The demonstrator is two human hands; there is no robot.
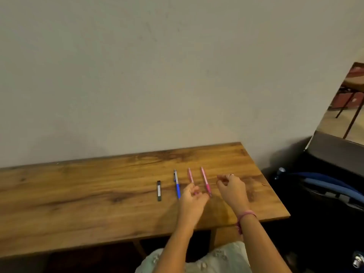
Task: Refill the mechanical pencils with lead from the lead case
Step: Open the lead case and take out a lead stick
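1. Head view: small dark rectangular lead case (159, 190) lies on the wooden tabletop (78, 194), left of the blue-and-silver mechanical pencil (176, 183); two pink pencils (190, 175) (205, 181) lie parallel, long axes running away from the person.
2. Left hand (192, 201) is at the middle pencil's near end, fingers curled; whether it grips is unclear. It is nearer the case.
3. Right hand (232, 189) hovers loosely curled, holding nothing.

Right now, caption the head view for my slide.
Both hands hover over three pencils beside the lead case.

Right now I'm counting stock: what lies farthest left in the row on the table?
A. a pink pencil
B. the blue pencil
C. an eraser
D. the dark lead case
D: the dark lead case lies left of the blue pencil, and both pink pencils lie further right.
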